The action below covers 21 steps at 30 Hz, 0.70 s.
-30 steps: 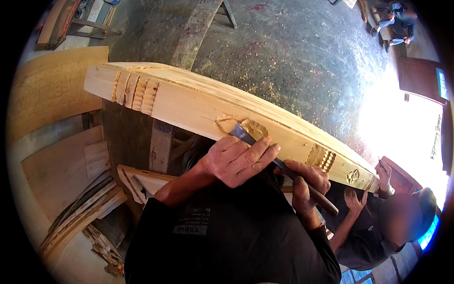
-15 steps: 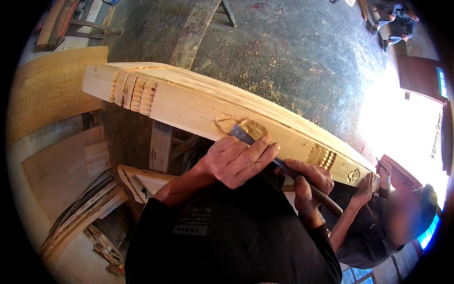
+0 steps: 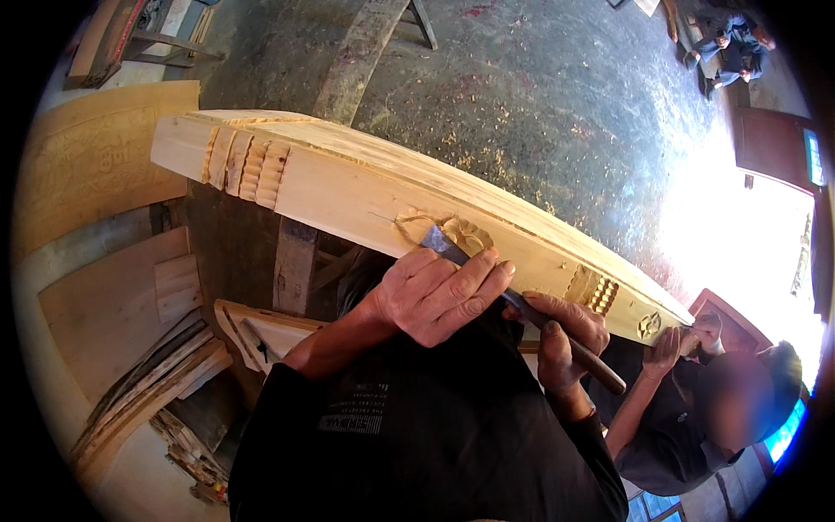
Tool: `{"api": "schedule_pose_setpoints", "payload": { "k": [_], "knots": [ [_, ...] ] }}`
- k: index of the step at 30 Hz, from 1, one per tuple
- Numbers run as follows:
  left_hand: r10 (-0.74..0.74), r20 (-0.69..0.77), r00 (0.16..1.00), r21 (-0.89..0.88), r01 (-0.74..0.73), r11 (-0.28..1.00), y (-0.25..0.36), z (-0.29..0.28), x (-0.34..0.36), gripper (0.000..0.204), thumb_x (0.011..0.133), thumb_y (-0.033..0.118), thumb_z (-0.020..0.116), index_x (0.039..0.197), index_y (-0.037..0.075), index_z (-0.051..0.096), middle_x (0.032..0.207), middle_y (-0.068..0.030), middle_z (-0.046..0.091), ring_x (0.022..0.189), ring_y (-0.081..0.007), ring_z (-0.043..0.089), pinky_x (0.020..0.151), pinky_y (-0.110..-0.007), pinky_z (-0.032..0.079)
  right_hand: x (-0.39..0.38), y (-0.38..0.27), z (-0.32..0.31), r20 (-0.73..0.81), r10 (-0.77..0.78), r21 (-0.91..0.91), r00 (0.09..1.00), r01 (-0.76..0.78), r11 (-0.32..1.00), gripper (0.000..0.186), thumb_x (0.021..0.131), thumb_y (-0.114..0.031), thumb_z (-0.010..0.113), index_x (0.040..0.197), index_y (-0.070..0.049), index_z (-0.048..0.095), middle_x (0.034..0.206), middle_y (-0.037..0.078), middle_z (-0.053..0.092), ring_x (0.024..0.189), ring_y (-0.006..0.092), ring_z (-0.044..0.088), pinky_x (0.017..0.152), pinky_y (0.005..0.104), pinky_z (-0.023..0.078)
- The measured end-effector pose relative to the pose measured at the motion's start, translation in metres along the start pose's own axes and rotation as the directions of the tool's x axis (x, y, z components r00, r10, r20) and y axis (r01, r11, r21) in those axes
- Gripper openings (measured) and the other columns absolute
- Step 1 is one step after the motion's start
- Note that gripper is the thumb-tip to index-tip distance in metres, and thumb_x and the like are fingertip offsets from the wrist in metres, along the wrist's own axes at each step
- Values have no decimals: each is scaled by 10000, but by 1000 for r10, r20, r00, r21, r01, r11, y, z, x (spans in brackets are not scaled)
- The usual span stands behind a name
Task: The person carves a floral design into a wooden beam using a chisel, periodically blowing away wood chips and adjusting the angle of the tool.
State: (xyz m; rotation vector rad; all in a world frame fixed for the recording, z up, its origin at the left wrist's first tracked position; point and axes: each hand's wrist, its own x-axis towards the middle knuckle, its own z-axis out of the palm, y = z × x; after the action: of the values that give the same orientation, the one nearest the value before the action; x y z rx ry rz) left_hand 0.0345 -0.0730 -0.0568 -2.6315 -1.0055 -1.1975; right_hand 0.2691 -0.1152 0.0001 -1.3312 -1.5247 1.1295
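Note:
A long pale wooden beam (image 3: pixel 339 209) runs from the far left to the near right, with carved bands and a partly carved flower (image 3: pixel 467 233) on its near face. My left hand (image 3: pixel 445 296) wraps round the blade of a chisel (image 3: pixel 446 246) and rests by the beam's lower edge. The chisel's flat metal end touches the wood at the flower's left side. Farther back, my right hand (image 3: pixel 570 337) grips the tool where its shank meets the dark wooden handle. My left palm hides part of the blade.
A co-worker (image 3: pixel 674 418) at the right has both hands at the beam's right end, near a carved round motif (image 3: pixel 649 325). A carved panel (image 3: pixel 104 165) leans at the left above stacked boards (image 3: pixel 148 396). Wood chips lie on the floor (image 3: pixel 522 96); trestle legs (image 3: pixel 296 270) stand beneath the beam.
The chisel's handle end has shifted slightly left and up, while its tip stays by the flower. The co-worker's raised hand has come down to the beam's end.

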Motion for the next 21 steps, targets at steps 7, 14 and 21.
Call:
{"api": "schedule_pose_setpoints", "payload": {
  "k": [7,14,21],
  "knots": [
    [10,-13,1000,6,-10,1000,0,2,-4,332,949,169,702,1242,54,809,1222,-107,785,654,-80,542,624,-258,444,-9,-1,8,-31,45,-13,999,-45,999,347,1038,-231,596,1140,40,787,914,180,834,874,292,831,823,371,653],
    [2,-26,1000,6,-2,1000,0,2,-3,335,968,171,708,1269,62,805,1254,-108,782,660,-78,552,629,-250,455,-9,3,6,-37,-1,16,999,2,1000,325,986,-173,599,1122,56,786,919,196,831,882,306,831,835,382,653],
    [-16,-32,999,-14,15,1000,0,3,2,355,981,195,724,1299,54,792,1247,-127,785,660,-64,573,612,-238,447,10,-5,3,-17,-51,-2,999,51,999,353,992,-213,633,1100,86,788,908,200,828,844,290,831,827,373,657]
  ]
}}
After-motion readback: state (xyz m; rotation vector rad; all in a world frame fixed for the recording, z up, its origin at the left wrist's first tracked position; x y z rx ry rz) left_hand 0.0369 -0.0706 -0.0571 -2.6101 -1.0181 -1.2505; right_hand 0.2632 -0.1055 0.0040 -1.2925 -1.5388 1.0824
